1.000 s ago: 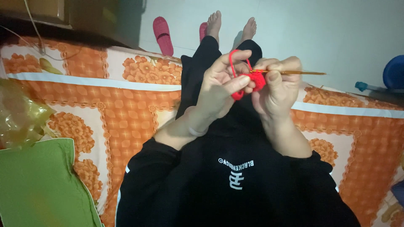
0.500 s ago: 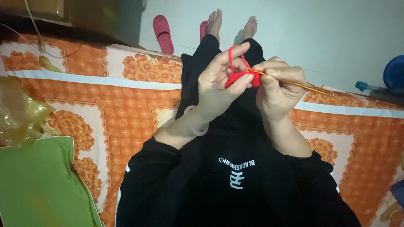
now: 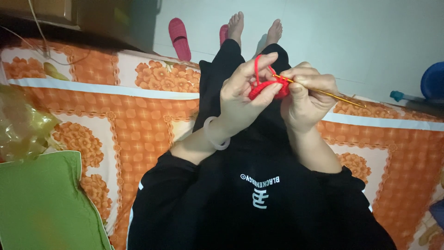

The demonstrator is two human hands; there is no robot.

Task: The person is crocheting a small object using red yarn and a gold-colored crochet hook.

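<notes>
Crochet hook (image 3: 323,92) tilted lower than before.

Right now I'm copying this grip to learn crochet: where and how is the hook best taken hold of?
Hold the crochet hook on its thin golden shaft close to the working tip, probably pinched from above as the right hand does. The long tail sticks out free to the right, so the grip sits near the red yarn piece, which the left hand pinches.

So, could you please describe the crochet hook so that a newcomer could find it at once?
Above the orange bedspread, both hands meet over the black-clad lap. The right hand pinches the hook, its tip in the red yarn. It alone is thin, straight and golden.
</notes>
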